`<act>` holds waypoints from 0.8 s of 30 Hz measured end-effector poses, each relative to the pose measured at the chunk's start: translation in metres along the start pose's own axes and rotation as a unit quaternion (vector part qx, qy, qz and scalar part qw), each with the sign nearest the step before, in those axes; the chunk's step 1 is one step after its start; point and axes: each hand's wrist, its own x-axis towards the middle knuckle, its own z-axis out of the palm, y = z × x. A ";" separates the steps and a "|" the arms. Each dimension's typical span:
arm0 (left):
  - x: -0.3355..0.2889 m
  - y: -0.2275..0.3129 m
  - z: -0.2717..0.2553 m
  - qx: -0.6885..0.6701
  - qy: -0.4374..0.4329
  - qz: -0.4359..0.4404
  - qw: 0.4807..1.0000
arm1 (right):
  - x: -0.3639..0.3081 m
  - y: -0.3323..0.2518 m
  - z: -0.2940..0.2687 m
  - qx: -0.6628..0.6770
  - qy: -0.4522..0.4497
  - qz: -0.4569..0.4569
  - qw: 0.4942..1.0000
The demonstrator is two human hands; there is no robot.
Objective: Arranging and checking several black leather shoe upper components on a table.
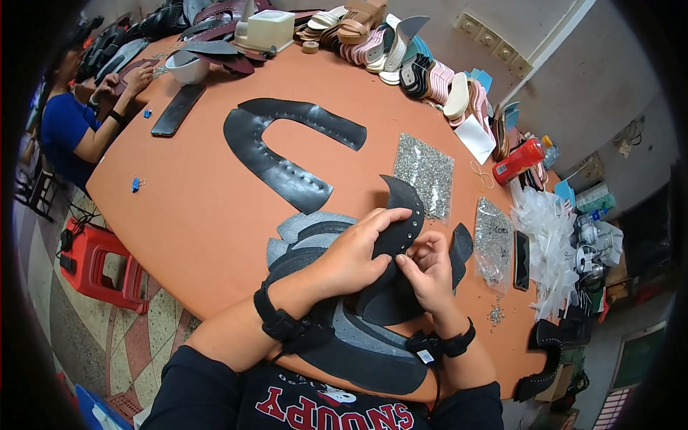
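My left hand point(358, 251) is closed on a curved black shoe-upper piece point(403, 208), thumb and fingers on its edges. A row of small silver studs runs along that piece. Against its lower edge, my right hand point(428, 271) pinches with thumb and forefinger; whether a stud is between them is hidden. Under both hands lies a pile of black and grey upper pieces point(373, 362). Farther off, a U-shaped black piece point(247, 147) with studs along its inner edge rests on the orange table point(179, 193). Loose silver studs point(496, 312) lie to the right of my right hand.
Two clear bags of studs, a far one point(423, 172) and a nearer one point(493, 247), sit beyond my right hand. Phones point(178, 110) point(522, 259), a red bottle point(519, 160), plastic bags point(548, 251) and stacked sandals point(430, 75) stand around. Someone in blue point(68, 129) works at far left.
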 end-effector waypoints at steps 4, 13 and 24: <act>0.000 0.002 0.004 0.023 -0.009 0.029 0.999 | 0.000 0.002 -0.004 -0.021 -0.007 -0.012 1.000; -0.004 0.007 -0.004 0.059 -0.001 0.001 0.998 | -0.008 -0.093 -0.017 -0.306 0.035 -0.232 0.923; 0.002 0.006 0.009 -0.007 0.009 -0.019 1.000 | -0.055 -0.150 -0.037 -0.291 0.208 -0.523 0.774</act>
